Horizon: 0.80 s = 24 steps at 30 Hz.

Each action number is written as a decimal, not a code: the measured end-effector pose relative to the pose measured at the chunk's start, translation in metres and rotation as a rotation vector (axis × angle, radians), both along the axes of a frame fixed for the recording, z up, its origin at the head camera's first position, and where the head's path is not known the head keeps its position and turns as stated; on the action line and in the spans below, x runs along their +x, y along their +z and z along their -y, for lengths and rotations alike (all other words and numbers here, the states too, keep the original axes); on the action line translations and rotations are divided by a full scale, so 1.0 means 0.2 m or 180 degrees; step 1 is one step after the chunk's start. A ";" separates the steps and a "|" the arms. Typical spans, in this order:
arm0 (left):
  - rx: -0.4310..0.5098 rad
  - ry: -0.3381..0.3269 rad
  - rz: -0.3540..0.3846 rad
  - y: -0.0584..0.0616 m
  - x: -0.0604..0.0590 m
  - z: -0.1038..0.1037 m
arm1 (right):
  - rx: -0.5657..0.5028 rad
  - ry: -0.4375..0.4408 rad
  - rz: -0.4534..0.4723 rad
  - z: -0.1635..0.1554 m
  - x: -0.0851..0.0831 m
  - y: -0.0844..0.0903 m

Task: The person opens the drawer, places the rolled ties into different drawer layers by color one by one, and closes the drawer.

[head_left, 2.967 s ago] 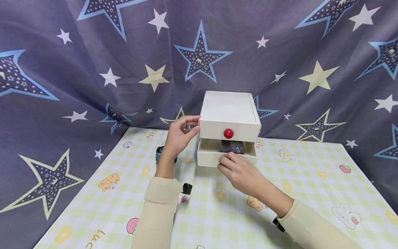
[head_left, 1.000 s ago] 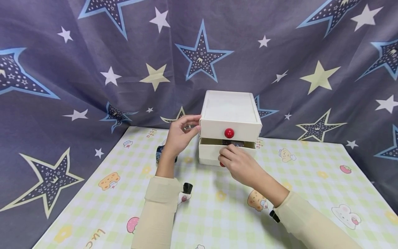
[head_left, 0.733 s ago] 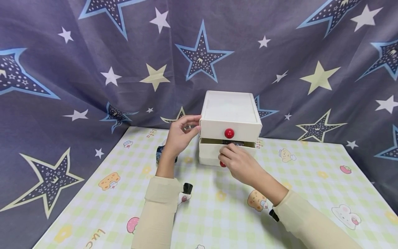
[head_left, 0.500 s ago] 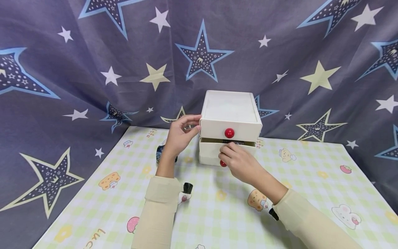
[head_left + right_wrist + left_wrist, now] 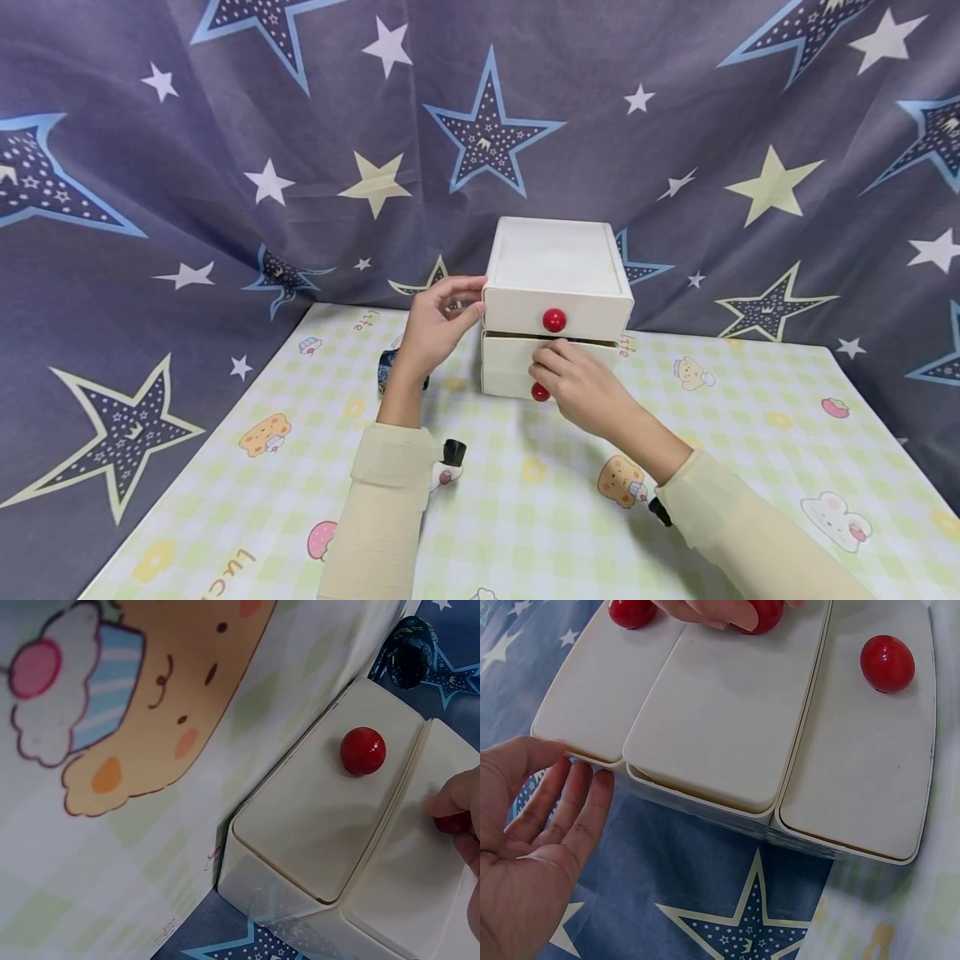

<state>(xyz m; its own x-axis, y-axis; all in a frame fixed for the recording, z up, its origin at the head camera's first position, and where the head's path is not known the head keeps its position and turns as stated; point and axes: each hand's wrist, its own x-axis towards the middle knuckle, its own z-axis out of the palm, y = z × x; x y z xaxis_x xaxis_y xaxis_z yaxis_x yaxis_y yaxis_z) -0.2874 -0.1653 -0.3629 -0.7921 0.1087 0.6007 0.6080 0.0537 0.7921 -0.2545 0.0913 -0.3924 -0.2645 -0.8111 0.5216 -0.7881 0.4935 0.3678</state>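
A white chest of stacked drawers (image 5: 558,258) with round red knobs stands on the table. My right hand (image 5: 573,383) holds the middle drawer's knob (image 5: 452,823), mostly hidden behind the fingers. Only a narrow gap shows above that middle drawer (image 5: 720,712), its front slightly proud of the frame. The top knob (image 5: 554,320) and bottom knob (image 5: 541,391) are free. My left hand (image 5: 438,325) rests against the chest's upper left side, thumb at the front edge and fingers fairly straight. What lies in the middle drawer is hidden.
A dark blue patterned roll (image 5: 411,654) stands left of the chest, partly behind my left forearm in the head view. Behind the table hangs a star-printed curtain (image 5: 300,217). A green-checked cloth (image 5: 510,517) covers the table. Black wrist-camera parts (image 5: 453,452) stick out from the sleeves.
The middle drawer has slid inward with my right hand on its knob. The dark patterned roll inside it has gone from sight. My left hand has stayed against the chest.
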 end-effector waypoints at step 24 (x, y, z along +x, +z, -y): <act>0.0016 0.0033 0.0114 0.09 0.10 -0.03 | -0.0004 0.0000 -0.0086 -0.02 -0.05 -0.02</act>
